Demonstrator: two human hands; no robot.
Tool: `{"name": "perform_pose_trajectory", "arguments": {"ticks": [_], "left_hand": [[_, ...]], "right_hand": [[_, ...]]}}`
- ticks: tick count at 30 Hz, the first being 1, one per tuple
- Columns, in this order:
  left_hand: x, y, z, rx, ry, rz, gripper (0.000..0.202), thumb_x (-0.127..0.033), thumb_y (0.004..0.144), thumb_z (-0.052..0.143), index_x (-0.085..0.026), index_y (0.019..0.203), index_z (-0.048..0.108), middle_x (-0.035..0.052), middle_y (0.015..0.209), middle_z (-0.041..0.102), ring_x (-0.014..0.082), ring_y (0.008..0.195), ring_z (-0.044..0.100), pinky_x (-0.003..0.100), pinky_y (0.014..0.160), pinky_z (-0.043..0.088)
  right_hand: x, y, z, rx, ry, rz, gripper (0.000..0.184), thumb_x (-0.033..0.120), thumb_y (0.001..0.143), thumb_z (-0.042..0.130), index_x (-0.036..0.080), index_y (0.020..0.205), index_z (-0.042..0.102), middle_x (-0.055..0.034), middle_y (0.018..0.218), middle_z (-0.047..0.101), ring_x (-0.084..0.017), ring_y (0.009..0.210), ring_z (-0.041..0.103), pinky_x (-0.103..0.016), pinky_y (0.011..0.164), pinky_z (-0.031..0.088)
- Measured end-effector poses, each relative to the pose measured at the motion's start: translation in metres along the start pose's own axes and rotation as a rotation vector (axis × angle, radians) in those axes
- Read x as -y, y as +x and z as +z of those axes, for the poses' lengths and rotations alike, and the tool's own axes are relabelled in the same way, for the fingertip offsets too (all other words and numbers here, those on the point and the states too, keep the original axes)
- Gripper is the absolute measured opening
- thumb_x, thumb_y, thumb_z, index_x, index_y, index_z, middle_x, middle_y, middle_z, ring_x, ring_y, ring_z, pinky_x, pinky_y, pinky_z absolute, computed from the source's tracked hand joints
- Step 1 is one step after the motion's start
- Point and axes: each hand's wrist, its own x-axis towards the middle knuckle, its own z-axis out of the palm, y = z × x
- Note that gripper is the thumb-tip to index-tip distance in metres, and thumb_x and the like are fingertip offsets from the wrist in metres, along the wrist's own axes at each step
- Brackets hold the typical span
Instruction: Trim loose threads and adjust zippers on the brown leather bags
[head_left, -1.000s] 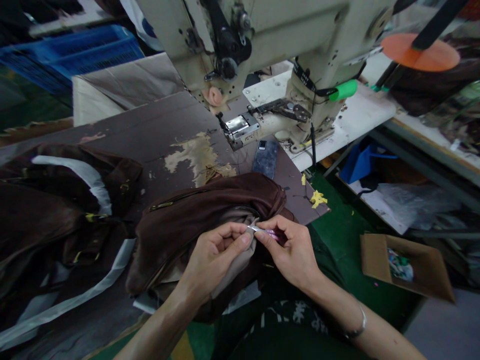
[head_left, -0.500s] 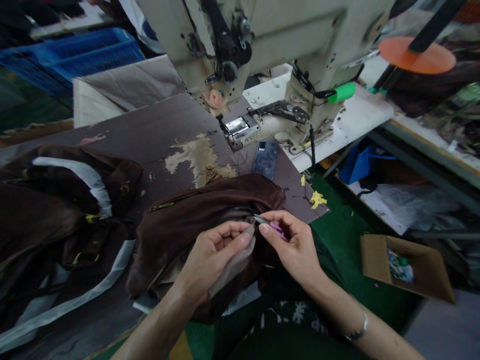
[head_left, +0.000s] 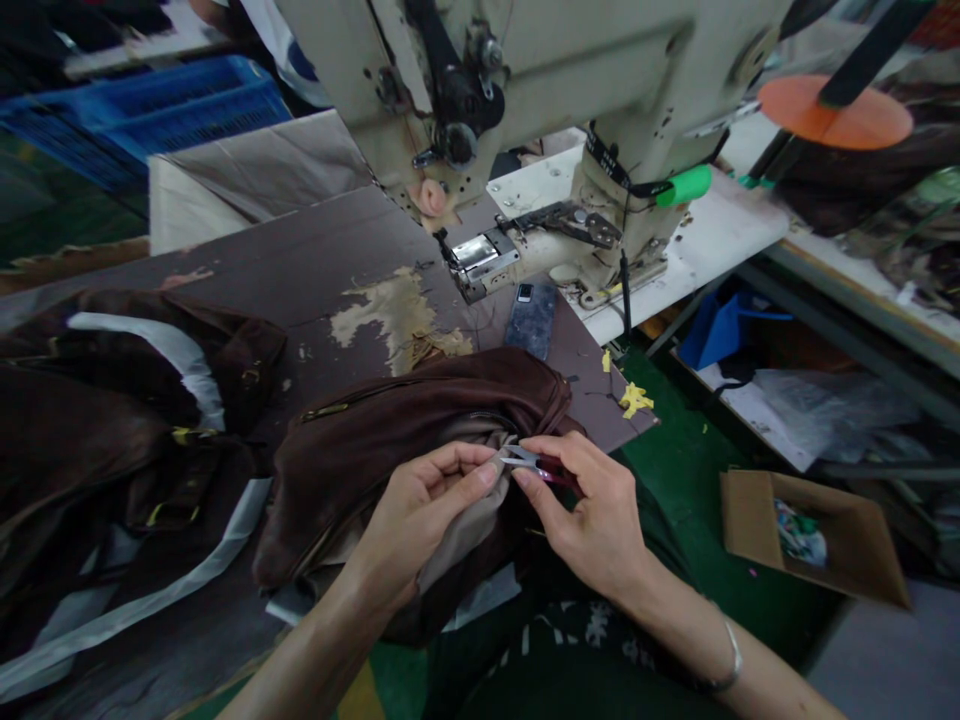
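Observation:
A dark brown leather bag (head_left: 390, 420) lies at the table's front edge, its zipped opening toward me. Grey-beige lining fabric (head_left: 466, 530) is pulled out of it. My left hand (head_left: 424, 510) pinches a fold of this lining between thumb and fingers. Close beside it, my right hand (head_left: 589, 495) holds small thread snips (head_left: 529, 460) with a dark pinkish grip. Their two blades are parted and point left, with the tips at the edge of the pinched fabric. Whether a thread lies between the blades is too small to tell.
An industrial sewing machine (head_left: 570, 90) stands behind the bag, with a phone (head_left: 529, 322) below its arm. More brown leather bags (head_left: 82, 430) with white strips lie left. A cardboard box (head_left: 814, 535) sits at right. Blue crates (head_left: 180, 105) stand at back left, near another person.
The snips' blades, nearly together before, are now spread apart and reach closer to the lining. My right hand has shifted slightly and its fingers have opened wider. My left hand keeps its pinch.

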Motion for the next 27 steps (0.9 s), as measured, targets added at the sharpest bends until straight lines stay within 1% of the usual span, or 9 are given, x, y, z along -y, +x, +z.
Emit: {"name": "perform_pose_trajectory", "arguments": {"ticks": [8, 12, 14, 16, 19, 21, 24, 27], "left_hand": [[-0.002, -0.001, 0.002, -0.025, 0.113, 0.085, 0.025, -0.033, 0.077, 0.071, -0.015, 0.094, 0.068, 0.0043, 0.088, 0.068, 0.0121, 0.078, 0.059, 0.018, 0.07, 0.047], [0.0, -0.002, 0.005, -0.013, 0.11, 0.083, 0.025, -0.032, 0.077, 0.072, -0.014, 0.092, 0.067, 0.0048, 0.085, 0.067, 0.0125, 0.074, 0.059, 0.02, 0.068, 0.047], [0.001, -0.002, 0.006, 0.022, 0.092, 0.081, 0.024, -0.032, 0.077, 0.071, -0.013, 0.092, 0.066, 0.0049, 0.084, 0.067, 0.0123, 0.073, 0.059, 0.02, 0.066, 0.046], [0.001, -0.003, 0.006, 0.034, 0.091, 0.084, 0.024, -0.032, 0.078, 0.071, -0.013, 0.093, 0.066, 0.0052, 0.085, 0.067, 0.0123, 0.074, 0.059, 0.02, 0.067, 0.046], [0.001, -0.004, 0.001, 0.015, 0.13, 0.079, 0.029, -0.034, 0.078, 0.07, -0.014, 0.098, 0.066, 0.006, 0.091, 0.067, 0.0135, 0.08, 0.06, 0.021, 0.071, 0.047], [0.0, -0.005, -0.005, 0.051, 0.146, 0.061, 0.033, -0.036, 0.079, 0.07, -0.015, 0.104, 0.065, 0.0066, 0.095, 0.068, 0.0149, 0.084, 0.062, 0.022, 0.074, 0.048], [0.0, -0.006, -0.013, 0.118, 0.154, 0.035, 0.036, -0.036, 0.079, 0.07, -0.017, 0.108, 0.064, 0.007, 0.097, 0.069, 0.0166, 0.086, 0.064, 0.024, 0.076, 0.049], [0.0, -0.005, -0.016, 0.133, 0.156, 0.029, 0.033, -0.036, 0.079, 0.07, -0.017, 0.106, 0.065, 0.0068, 0.096, 0.069, 0.0159, 0.084, 0.064, 0.024, 0.075, 0.049]], "right_hand": [[0.001, 0.0, 0.0, -0.012, -0.052, -0.007, 0.022, 0.026, 0.088, 0.061, 0.023, 0.109, 0.065, -0.0039, 0.095, 0.066, -0.017, 0.083, 0.061, -0.031, 0.077, 0.047], [0.006, 0.001, 0.004, -0.041, 0.027, -0.003, 0.021, 0.025, 0.087, 0.06, 0.022, 0.108, 0.065, -0.0039, 0.092, 0.066, -0.017, 0.081, 0.061, -0.029, 0.074, 0.048], [0.008, 0.003, 0.006, -0.042, 0.078, 0.025, 0.021, 0.026, 0.087, 0.061, 0.021, 0.107, 0.065, -0.0035, 0.09, 0.066, -0.016, 0.078, 0.061, -0.029, 0.072, 0.048], [0.008, 0.006, 0.007, -0.046, 0.135, 0.064, 0.02, 0.028, 0.086, 0.063, 0.021, 0.105, 0.065, -0.0032, 0.089, 0.067, -0.016, 0.075, 0.061, -0.028, 0.07, 0.049], [0.006, 0.011, 0.003, -0.085, 0.217, 0.123, 0.021, 0.03, 0.086, 0.064, 0.02, 0.104, 0.065, -0.0029, 0.089, 0.068, -0.015, 0.075, 0.061, -0.027, 0.068, 0.049], [0.003, 0.013, 0.0, -0.093, 0.221, 0.14, 0.021, 0.03, 0.086, 0.064, 0.02, 0.104, 0.065, -0.0027, 0.089, 0.068, -0.015, 0.075, 0.061, -0.026, 0.068, 0.049], [0.002, 0.01, -0.003, -0.059, 0.162, 0.107, 0.021, 0.029, 0.086, 0.063, 0.021, 0.105, 0.065, -0.0031, 0.093, 0.068, -0.015, 0.077, 0.062, -0.028, 0.071, 0.05], [0.003, 0.004, -0.003, -0.027, 0.089, 0.049, 0.021, 0.027, 0.087, 0.062, 0.022, 0.107, 0.065, -0.0042, 0.094, 0.067, -0.017, 0.081, 0.062, -0.03, 0.073, 0.05]]}}
